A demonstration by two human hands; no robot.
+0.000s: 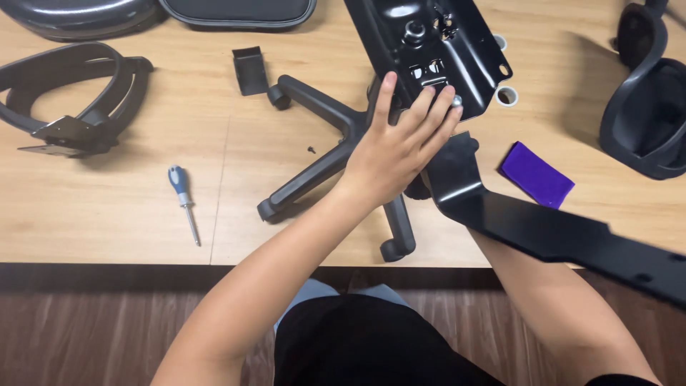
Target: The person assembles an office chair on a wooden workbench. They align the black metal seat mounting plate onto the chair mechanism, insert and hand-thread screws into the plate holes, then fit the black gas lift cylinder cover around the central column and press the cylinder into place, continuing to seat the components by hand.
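Head cam looks down on a light wood tabletop [128, 221] w/ office-chair parts spread out. Left hand [396, 146] sits centre frame, fingers spread and curled over the lower edge of a black metal seat plate [436, 43], the tilt mechanism w/ slots and a knob, which runs from top centre down to the hand. Fingertips touch a small silver bolt head [457, 101] at the plate's edge; hand grips loosely, partly open, not a closed fist.

Right hand is hidden behind a long black metal bracket [543, 229] that runs from centre frame to the lower right edge; only the right forearm shows below it, so can't tell its grip. Bracket's bent upper end meets the seat plate just under the left hand.

Under both, a black five-star chair base [321, 114] lies on the table, casters at its arm ends, centre of frame.

Other bits: blue-handled screwdriver [184, 201] at left of centre, well apart from the hands; a tiny black screw [311, 149] near the base; small black plastic piece [249, 70] upper centre-left; looped armrests [71, 100] at upper left; black seat cushion edge [239, 13] along the top; purple cloth [536, 174] right of the bracket; two white plastic rings [506, 96] by the plate; another black chair part [647, 114] at far right.
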